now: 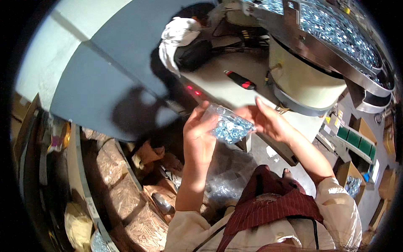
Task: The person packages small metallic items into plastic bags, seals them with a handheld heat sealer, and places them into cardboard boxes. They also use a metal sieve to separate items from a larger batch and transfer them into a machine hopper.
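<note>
Clear bag [221, 110] of bluish-silver pieces [230, 129] lies at frame centre, long axis slanting down rightward: left hand [199, 127] grips its left edge; right hand [271, 122], equally near, meets the right edge, grip unclear.

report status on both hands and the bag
Left hand holding clear bag, right hand at its edge. Shiny pieces inside. Red-black tool on table, clear of hands.
</note>
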`<action>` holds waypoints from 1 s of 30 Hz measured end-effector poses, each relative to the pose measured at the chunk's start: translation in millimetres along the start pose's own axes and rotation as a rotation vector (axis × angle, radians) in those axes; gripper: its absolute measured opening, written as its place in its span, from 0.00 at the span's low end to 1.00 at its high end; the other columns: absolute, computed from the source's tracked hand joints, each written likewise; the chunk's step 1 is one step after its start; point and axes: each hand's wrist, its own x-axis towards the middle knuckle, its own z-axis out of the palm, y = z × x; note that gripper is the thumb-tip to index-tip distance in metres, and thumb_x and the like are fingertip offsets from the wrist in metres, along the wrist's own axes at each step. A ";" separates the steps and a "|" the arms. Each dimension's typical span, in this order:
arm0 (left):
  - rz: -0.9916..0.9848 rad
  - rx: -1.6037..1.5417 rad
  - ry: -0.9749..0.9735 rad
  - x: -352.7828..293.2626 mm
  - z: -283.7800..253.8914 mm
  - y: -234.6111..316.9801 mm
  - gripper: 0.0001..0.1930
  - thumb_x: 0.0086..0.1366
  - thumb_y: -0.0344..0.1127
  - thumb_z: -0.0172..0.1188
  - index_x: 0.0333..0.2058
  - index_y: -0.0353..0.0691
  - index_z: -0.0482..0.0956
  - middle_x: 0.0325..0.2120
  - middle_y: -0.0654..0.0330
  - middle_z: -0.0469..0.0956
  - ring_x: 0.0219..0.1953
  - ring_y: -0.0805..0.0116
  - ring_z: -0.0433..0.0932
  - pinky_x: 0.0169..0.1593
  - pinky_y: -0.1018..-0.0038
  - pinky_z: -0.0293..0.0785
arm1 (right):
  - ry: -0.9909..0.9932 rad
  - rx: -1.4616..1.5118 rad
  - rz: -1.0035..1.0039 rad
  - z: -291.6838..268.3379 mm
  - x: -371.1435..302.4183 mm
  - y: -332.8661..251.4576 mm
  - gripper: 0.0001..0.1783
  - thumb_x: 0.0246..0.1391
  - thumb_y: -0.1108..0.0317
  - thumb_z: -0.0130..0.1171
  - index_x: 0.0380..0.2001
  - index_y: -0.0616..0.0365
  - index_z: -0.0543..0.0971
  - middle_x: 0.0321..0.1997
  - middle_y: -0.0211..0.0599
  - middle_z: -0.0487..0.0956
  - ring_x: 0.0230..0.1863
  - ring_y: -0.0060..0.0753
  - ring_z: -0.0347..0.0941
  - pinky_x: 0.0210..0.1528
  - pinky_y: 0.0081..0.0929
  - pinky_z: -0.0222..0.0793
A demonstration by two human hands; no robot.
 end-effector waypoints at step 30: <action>-0.261 0.245 -0.969 -113.8 309.9 -244.8 0.20 0.61 0.18 0.55 0.52 0.31 0.65 0.45 0.54 0.74 0.46 0.68 0.75 0.52 0.72 0.71 | 0.960 -0.527 -0.739 2.1 -448.8 -70.3 0.22 0.58 0.68 0.58 0.53 0.66 0.69 0.44 0.34 0.76 0.40 0.21 0.73 0.36 0.23 0.76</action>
